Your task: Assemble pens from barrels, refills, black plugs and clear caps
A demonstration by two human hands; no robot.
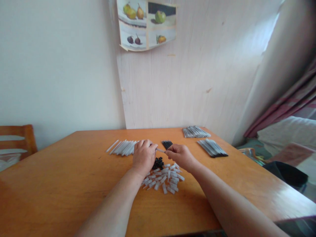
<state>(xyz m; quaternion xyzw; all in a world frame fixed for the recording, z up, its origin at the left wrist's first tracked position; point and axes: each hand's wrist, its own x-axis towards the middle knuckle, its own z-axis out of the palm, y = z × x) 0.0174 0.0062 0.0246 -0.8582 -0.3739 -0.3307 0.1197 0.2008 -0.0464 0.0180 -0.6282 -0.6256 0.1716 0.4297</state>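
Between my two hands stretches a slim, pale pen barrel (160, 150). My left hand (145, 155) is closed around its left end, and my right hand (179, 156) pinches the right end. Just below them lies a small heap of black plugs (158, 163). Nearer to me, white translucent pen caps (163, 179) are scattered in a loose pile. A row of whitish pen barrels (123, 147) lies to the left, partly behind my left hand. Behind my right hand is a small bundle of dark, thin sticks (167, 144), partly covered.
On the right of the wooden table (74, 184) lie a row of grey pens with dark ends (212, 148) and, farther back, another grey stack (196, 132). A wooden chair (28, 138) stands at left. Fruit pictures (148, 24) hang on the wall. A black bin-like container (287, 172) is at right.
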